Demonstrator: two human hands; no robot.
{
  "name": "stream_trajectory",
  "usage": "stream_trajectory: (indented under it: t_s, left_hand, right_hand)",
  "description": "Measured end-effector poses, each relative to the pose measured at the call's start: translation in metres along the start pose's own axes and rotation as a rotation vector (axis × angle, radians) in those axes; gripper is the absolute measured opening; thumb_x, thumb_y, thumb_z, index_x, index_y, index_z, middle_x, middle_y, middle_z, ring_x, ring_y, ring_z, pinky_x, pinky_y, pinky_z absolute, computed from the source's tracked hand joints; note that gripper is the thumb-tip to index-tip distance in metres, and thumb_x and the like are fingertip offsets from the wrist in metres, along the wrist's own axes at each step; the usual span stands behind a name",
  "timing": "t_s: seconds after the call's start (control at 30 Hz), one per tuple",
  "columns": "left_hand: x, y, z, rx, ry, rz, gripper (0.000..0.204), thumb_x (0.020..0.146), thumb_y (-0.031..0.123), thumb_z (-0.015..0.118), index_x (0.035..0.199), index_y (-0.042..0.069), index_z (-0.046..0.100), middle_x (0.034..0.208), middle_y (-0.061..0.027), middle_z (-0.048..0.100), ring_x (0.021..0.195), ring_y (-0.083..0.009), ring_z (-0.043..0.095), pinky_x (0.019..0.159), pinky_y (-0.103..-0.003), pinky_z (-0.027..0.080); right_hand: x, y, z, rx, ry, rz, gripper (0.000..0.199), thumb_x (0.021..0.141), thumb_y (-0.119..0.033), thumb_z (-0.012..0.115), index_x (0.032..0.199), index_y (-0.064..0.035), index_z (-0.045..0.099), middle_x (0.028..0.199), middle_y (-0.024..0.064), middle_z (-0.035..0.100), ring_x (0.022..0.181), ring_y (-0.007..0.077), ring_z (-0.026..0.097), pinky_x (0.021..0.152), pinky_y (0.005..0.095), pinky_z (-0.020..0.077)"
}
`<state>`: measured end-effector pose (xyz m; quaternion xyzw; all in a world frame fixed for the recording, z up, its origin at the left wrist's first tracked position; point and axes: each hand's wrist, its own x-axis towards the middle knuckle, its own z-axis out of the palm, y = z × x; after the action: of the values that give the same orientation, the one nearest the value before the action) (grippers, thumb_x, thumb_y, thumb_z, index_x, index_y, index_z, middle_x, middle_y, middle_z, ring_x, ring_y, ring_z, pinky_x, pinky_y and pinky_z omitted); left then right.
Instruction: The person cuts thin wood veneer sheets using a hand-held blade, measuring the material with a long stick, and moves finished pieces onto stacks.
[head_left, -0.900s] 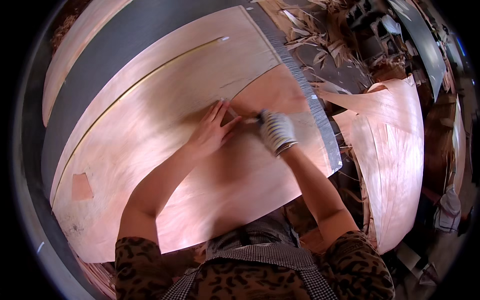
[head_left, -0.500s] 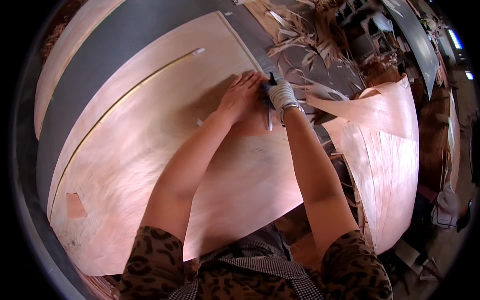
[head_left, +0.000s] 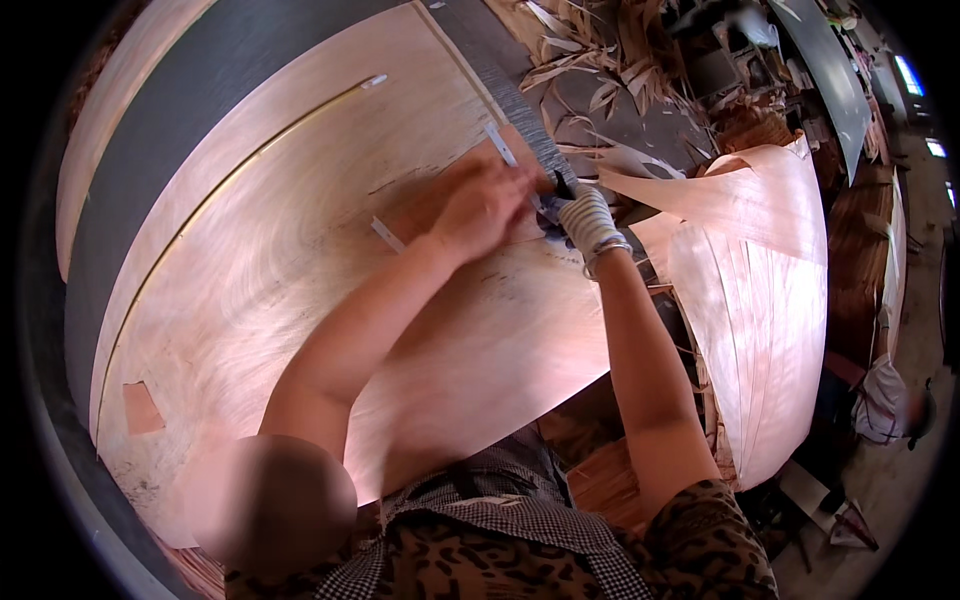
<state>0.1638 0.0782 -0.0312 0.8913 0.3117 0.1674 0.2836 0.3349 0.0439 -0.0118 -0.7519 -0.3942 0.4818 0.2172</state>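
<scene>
Tape (head_left: 500, 145) across reddish patch (head_left: 435, 192) and pale sheet (head_left: 290, 230), likely keeping both flush; over the patch now, left hand (head_left: 480, 212), grip too blurred to tell; alongside, dark tool (head_left: 563, 186) clenched in gloved right hand (head_left: 590, 222).

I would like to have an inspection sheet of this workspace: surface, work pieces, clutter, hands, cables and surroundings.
Surface: pale wood sheet on a dark grey surface.
Work pieces: reddish wood patch, a white strip across its upper edge.
Clutter: torn wood strips, upper right.
Hands: bare left hand at the patch, fingers blurred; gloved right hand gripping a dark object, kind unclear.
Cables: nothing seen.
Surroundings: curved pale veneer at right.
</scene>
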Motion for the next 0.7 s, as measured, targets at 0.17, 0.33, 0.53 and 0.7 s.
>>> stream_trajectory:
  t_s: [0.17,0.33,0.53,0.7]
  left_hand:
    - [-0.007,0.009,0.006,0.149,0.088,0.258,0.033,0.082,0.015,0.051,0.113,0.006,0.05,0.124,-0.0099,0.045,0.12,-0.0259,0.037,0.102,-0.039,0.027]
    - [-0.018,0.002,0.011,0.129,0.028,0.129,0.036,0.081,0.012,0.051,0.117,0.008,0.047,0.129,-0.0087,0.04,0.122,-0.0262,0.033,0.103,-0.042,0.023]
    - [-0.026,0.049,0.028,0.12,0.056,0.062,0.047,0.079,0.017,0.054,0.124,0.009,0.041,0.132,-0.0057,0.036,0.124,-0.0237,0.031,0.103,-0.045,0.02]
    - [0.032,0.047,-0.013,0.212,-0.42,-0.06,0.049,0.081,0.026,0.052,0.124,0.005,0.041,0.134,-0.0102,0.033,0.127,-0.0207,0.025,0.105,-0.041,0.018]
  right_hand:
    - [0.012,0.035,-0.007,-0.28,0.081,-0.321,0.02,0.073,-0.015,0.062,0.089,-0.0041,0.056,0.07,0.0126,0.061,0.06,0.0283,0.059,0.053,0.0359,0.0466]
    - [-0.007,0.01,-0.036,-0.555,0.301,-0.304,0.023,0.072,-0.017,0.064,0.088,-0.0027,0.055,0.078,0.0159,0.062,0.07,0.0304,0.061,0.06,0.0369,0.0467]
    - [-0.021,0.032,-0.006,-0.313,0.222,-0.082,0.027,0.068,-0.018,0.067,0.089,-0.0021,0.059,0.078,0.0166,0.063,0.073,0.0299,0.061,0.063,0.0352,0.0475]
    - [-0.042,0.043,-0.06,-0.532,-0.033,0.059,0.03,0.068,-0.028,0.064,0.084,-0.0022,0.063,0.07,0.0167,0.062,0.069,0.0289,0.062,0.065,0.0364,0.0473]
